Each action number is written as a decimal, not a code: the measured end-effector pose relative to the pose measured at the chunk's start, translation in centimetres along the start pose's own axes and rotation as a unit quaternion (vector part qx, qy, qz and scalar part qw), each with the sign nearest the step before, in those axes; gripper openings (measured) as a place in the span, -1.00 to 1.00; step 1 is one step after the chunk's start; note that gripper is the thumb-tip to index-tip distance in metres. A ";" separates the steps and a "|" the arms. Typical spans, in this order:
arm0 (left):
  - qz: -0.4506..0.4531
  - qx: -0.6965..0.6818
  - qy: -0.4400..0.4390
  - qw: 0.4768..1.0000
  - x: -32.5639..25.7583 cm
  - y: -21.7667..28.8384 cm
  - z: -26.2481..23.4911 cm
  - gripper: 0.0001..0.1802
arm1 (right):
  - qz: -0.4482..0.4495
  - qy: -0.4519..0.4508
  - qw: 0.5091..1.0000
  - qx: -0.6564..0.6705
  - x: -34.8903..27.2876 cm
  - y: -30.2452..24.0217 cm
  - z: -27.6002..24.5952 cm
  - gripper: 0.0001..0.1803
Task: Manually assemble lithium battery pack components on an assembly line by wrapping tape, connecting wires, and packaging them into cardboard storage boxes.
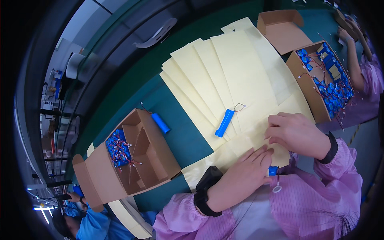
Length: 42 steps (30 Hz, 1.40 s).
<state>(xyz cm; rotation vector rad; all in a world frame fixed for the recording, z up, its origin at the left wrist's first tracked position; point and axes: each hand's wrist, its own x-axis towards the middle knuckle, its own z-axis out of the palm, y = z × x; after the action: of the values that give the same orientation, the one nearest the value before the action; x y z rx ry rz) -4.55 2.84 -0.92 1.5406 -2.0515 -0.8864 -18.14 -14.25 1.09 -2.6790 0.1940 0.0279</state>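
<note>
Two hands work a fanned stack of pale yellow paper sheets on the green worktop. Left hand lies flat, palm down, fingers together, pressing the near sheet; nothing gripped. Right hand is curled, fingertips pinched on a sheet edge just beside the left fingers. A blue cylindrical battery cell w/ thin wire lead lies on the sheets, near both hands but untouched; a second blue cell sits on the worktop by the open brown cardboard box w/ dividers, one compartment holding more blue cells. A small blue piece shows under the left hand's edge; can't tell what it is.

Sheets look thin, light, floppy, prob. slide over each other, so best taken at an edge or corner w/ one palm pinning the rest. The cell looks rigid, smooth, apt to roll; grip mid-body, not the fragile wire.

Far right, another person's arm reaches by a second box of blue cells.
</note>
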 end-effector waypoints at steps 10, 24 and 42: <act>-0.051 -0.015 -0.061 0.997 0.0 -1.0 -0.1 -0.35 | -0.028 0.062 0.979 0.192 -0.2 1.7 -1.2 -0.91; -0.429 0.317 0.301 0.791 -2.8 -4.0 -8.3 -0.69 | -0.051 0.323 0.832 0.449 7.7 -2.1 -5.3 -0.90; -0.476 0.399 0.374 0.688 -1.9 -8.0 -7.6 -0.59 | -0.016 0.341 0.808 0.481 11.0 -1.9 -2.3 -0.74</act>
<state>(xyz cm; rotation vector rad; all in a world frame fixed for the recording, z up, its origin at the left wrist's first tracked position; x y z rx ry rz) 6.54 1.39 -1.09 2.8577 -0.8900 0.5548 -6.99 -15.05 3.42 -1.5618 0.2824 -0.8269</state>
